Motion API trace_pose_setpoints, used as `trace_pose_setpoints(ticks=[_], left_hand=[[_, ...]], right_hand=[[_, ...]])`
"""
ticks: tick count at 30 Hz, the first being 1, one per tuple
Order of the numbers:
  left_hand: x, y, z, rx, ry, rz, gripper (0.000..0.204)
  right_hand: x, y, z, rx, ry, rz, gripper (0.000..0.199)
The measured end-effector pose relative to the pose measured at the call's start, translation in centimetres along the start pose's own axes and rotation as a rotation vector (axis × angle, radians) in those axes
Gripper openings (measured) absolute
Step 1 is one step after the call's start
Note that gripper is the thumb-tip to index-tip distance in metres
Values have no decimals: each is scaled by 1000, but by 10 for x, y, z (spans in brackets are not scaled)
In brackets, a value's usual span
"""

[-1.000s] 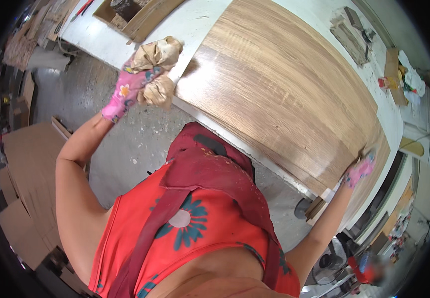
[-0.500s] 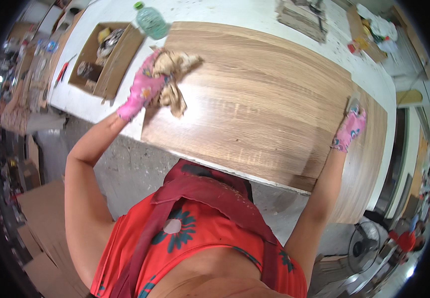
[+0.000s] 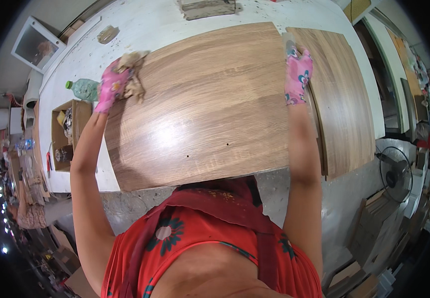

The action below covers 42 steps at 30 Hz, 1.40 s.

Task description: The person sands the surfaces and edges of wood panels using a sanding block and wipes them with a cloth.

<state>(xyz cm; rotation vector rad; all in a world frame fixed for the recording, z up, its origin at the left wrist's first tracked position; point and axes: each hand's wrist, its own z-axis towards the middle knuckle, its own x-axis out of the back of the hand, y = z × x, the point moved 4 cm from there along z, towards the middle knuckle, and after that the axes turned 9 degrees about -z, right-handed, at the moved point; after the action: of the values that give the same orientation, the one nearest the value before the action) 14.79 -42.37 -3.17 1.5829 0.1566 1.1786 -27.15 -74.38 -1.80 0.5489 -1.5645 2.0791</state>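
A wood-grain board (image 3: pixel 200 99) lies flat on the white worktable, with two small dark holes near its near edge. My left hand (image 3: pixel 113 87), in a pink flowered glove, is closed on a crumpled beige rag (image 3: pixel 134 82) at the board's left edge. My right hand (image 3: pixel 299 74), gloved alike, is at the board's right edge, its fingers closed round a flat greyish piece (image 3: pixel 288 38) that looks like a scraper blade; most of it is hidden. Right of that hand lies a second wood-grain board (image 3: pixel 341 99), a narrow gap between the two.
A green-capped clear bottle (image 3: pixel 83 89) lies beside my left hand. Nearer stands a cardboard box (image 3: pixel 80 116) of odds and ends, with a red-handled tool (image 3: pixel 48 161) alongside. A clear dish (image 3: pixel 107 34) and a greyish block (image 3: pixel 207 9) sit farther back. A fan (image 3: pixel 396 169) stands at right.
The view has swung right. The upper board has shifted left off the second one, opening a gap between them. Both hands have moved with its edges, the left still gripping the rag.
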Motion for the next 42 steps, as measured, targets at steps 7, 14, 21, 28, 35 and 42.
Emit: trace_pose_setpoints(ticks=[7,14,21,28,35,42], left_hand=[[-194,144,22,-211,-383,-194,43],[-247,225,-5,-282,-727,-234,41],[-187,267,-98,-171,-1091,-277,40],[-213,261,-76,-278,-1031,-233,44],[-242,237,-15,-296,-655,-122,48],[-131,194,-77,-211,-557,-183,53]], right_hand=[[24,-12,-13,-9,140,269,28],[28,-51,-39,699,251,416,66],[49,-65,-58,823,91,492,79],[46,-64,-86,954,-182,308,75],[39,-79,-75,851,8,326,73],[23,-60,-45,611,111,145,51]])
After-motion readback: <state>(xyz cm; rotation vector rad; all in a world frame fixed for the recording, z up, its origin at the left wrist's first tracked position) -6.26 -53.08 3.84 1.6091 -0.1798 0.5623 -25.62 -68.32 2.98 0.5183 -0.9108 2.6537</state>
